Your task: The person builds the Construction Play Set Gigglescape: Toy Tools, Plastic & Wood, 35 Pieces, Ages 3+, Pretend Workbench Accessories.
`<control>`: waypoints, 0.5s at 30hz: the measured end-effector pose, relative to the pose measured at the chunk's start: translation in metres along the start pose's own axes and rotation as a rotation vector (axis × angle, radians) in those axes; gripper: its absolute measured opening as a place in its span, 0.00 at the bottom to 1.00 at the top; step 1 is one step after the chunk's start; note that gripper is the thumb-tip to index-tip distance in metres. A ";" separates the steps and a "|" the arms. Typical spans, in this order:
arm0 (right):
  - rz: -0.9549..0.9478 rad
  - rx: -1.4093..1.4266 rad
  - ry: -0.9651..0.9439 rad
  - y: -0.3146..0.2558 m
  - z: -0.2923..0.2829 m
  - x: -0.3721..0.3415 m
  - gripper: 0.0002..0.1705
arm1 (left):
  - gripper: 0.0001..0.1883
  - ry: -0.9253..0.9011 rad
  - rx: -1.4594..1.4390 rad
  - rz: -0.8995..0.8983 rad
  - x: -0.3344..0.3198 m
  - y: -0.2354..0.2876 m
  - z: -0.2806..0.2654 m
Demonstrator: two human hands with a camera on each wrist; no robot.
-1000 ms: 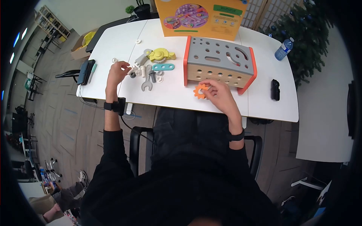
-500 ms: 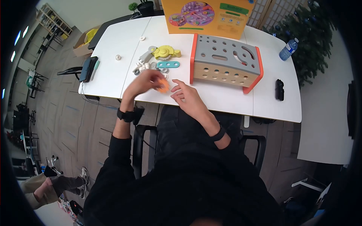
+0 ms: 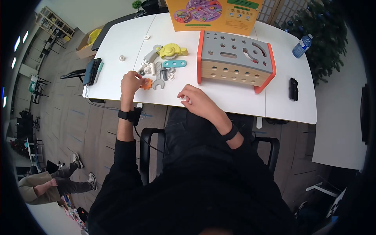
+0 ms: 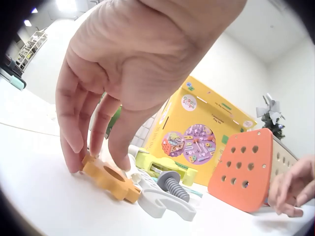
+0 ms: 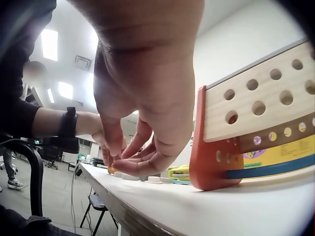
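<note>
My left hand [image 3: 131, 84] is at the near side of a group of toy parts. Its thumb and fingers pinch the edge of an orange toy gear [image 4: 101, 178], which lies low at the tabletop. Beside the gear are a grey toy wrench [image 3: 158, 81] and a grey screw [image 4: 175, 188]. A yellow toy saw [image 3: 170, 51] and a teal strip with holes [image 3: 174, 63] lie behind them. My right hand [image 3: 198, 102] hangs over the table's near edge, fingers loosely bent, holding nothing. It is left of the toy workbench [image 3: 235, 58] with its grey top and red-orange ends.
A large yellow box [image 3: 215, 17] stands behind the workbench. To the right are a water bottle [image 3: 302, 46] and a black case [image 3: 293, 89]. At the left lie a dark pouch [image 3: 91, 72] and a teal pen [image 3: 99, 72]. Small white pieces sit toward the back left.
The orange gear has gone from my right hand to my left, then left to beside the wrench. My right hand has moved left, away from the workbench, and stays loosely bent.
</note>
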State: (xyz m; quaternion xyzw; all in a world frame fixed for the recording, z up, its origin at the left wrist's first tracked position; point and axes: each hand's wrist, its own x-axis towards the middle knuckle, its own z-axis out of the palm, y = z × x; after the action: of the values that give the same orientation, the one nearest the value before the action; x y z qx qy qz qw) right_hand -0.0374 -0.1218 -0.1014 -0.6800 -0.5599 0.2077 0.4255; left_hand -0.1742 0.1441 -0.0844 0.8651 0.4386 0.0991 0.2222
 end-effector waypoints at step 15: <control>-0.132 -0.499 0.139 0.015 0.040 0.043 0.20 | 0.10 0.266 0.051 0.285 0.023 0.012 0.033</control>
State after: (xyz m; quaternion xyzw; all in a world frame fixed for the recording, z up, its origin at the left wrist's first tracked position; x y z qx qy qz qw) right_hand -0.0466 -0.0674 -0.1272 -0.7386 -0.6062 -0.0123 0.2945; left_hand -0.1399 0.1471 -0.1081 0.9031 0.3394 0.2321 0.1237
